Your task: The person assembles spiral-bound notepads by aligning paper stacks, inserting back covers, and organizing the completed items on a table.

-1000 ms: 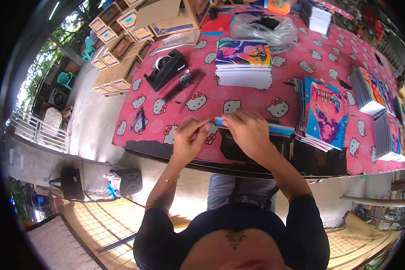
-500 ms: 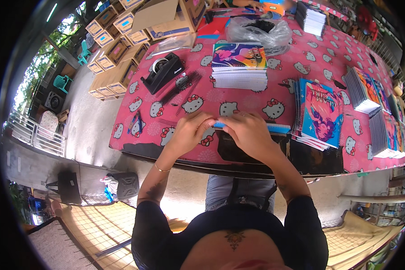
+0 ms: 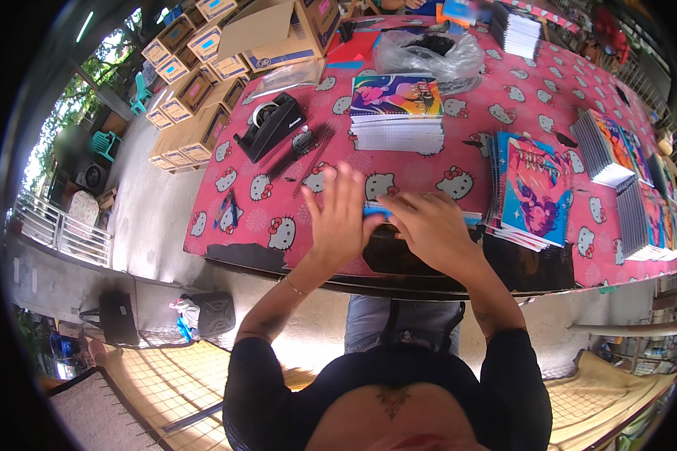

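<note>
My left hand point(image 3: 342, 214) is raised over the near table edge with its fingers spread. My right hand point(image 3: 427, 229) lies curled beside it, pressing on a thin blue strip point(image 3: 376, 213) that pokes out between the two hands. Both hands rest over a dark flat item point(image 3: 399, 255) at the table's front; most of it is hidden. A stack of spiral notebooks point(image 3: 397, 113) with a colourful cover sits just beyond the hands. Another fanned stack of notebooks point(image 3: 530, 192) lies right of my right hand.
The table wears a pink cartoon-cat cloth point(image 3: 278, 225). A black tape dispenser point(image 3: 271, 124) and black binding combs point(image 3: 301, 146) lie at the left. Further notebook stacks point(image 3: 617, 150) line the right side. A clear plastic bag point(image 3: 421, 52) and cardboard boxes point(image 3: 195, 98) stand behind.
My left hand has opened and its fingers have spread and lifted. My view has moved closer to the table. The right hand stays on the blue strip.
</note>
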Motion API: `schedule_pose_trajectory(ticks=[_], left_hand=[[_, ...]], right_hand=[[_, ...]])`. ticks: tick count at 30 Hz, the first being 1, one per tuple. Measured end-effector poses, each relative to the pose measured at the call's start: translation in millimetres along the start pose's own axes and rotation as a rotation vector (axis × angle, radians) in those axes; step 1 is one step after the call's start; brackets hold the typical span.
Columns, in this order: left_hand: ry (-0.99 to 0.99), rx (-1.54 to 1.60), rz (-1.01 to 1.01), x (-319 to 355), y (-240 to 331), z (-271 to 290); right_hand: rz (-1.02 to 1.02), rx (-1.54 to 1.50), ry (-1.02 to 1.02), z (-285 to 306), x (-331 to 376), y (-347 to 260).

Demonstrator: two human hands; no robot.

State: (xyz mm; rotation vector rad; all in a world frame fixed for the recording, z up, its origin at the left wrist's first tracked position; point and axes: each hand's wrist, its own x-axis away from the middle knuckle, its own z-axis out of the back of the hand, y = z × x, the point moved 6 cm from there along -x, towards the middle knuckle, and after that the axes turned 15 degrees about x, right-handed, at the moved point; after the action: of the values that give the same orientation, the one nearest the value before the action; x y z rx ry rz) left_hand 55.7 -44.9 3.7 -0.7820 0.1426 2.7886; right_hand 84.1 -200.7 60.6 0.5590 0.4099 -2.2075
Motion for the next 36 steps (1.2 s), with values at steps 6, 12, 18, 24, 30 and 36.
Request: schedule_pose_trajectory(ticks=[6, 12, 18, 24, 30, 36], left_hand=[[-0.026, 0.024, -0.093, 6, 20, 3], [-0.162, 0.239, -0.319, 41, 34, -18], [-0.01, 0.201, -0.306, 22, 41, -5], [-0.487, 0.621, -0.081, -30, -2, 14], [-0.774, 0.564, -0.034, -46, 47, 55], [-0.543, 0.495, -0.243, -31, 27, 47]], right_hand=[[-0.044, 0.04, -0.026, 8, 24, 26], [-0.071, -0.03, -0.13, 13, 29, 35], [-0.061, -0.036, -0.141, 7, 44, 30], [-0.124, 0.054, -0.149, 4, 46, 25], [-0.123, 0.128, -0.127, 8, 51, 19], [-0.064, -0.011, -0.125, 11, 43, 22]])
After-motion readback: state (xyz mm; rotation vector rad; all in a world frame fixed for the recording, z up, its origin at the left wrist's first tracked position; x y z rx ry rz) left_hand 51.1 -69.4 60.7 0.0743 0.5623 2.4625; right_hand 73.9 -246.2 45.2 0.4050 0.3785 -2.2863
